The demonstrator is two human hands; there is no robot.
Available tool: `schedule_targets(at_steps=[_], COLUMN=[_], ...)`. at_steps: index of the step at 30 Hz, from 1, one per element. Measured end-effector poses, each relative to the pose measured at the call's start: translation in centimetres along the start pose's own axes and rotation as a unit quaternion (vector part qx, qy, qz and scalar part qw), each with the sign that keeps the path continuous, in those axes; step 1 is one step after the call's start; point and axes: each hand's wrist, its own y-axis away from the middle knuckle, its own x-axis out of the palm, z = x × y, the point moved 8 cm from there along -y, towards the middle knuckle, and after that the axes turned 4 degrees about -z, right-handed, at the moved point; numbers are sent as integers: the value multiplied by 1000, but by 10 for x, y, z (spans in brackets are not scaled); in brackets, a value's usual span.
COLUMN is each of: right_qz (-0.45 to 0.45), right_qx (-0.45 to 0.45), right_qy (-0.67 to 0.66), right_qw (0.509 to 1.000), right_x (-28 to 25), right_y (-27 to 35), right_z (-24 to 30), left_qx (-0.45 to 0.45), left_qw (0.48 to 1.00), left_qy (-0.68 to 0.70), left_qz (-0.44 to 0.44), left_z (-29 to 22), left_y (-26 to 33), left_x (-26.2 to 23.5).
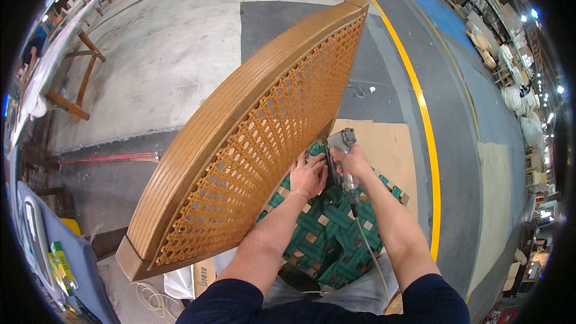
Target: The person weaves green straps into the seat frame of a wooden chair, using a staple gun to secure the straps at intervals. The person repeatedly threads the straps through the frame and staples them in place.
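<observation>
My right hand [354, 162] grips a grey air staple gun [342, 138], whose nose sits low beside the chair's frame. A thin air hose [367, 243] runs from its handle toward my lap. Close on its left, my left hand [308, 176] lies with fingers stretched forward on woven green webbing [333, 228]. Whether its fingertips pinch a strap is hidden. Rising tilted at my left is a large chair part with a curved wooden frame [207, 111] and a woven cane panel [264, 144]. My left forearm passes along its lower edge.
Cardboard [390, 150] lies on the floor beyond the webbing. A yellow floor line [420, 99] runs along the right. At left are a wooden stand [84, 84] and a grey-blue surface [90, 270] with a yellow-green box [63, 267]. A coiled cord [153, 300] lies lower left.
</observation>
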Motion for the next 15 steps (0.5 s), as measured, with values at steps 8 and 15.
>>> schedule_targets(at_steps=[8,15], right_qz=[0,19], right_qx=[8,-6], right_qy=[20,13], right_qw=[1000,1000], right_x=[5,7], right_y=[1,1], right_z=[1,-2], left_qx=[-6,-17], left_qw=[997,997], left_qy=[63,68], left_qz=[-35,-35], left_z=[3,5], left_y=[1,0], left_x=[-6,-5])
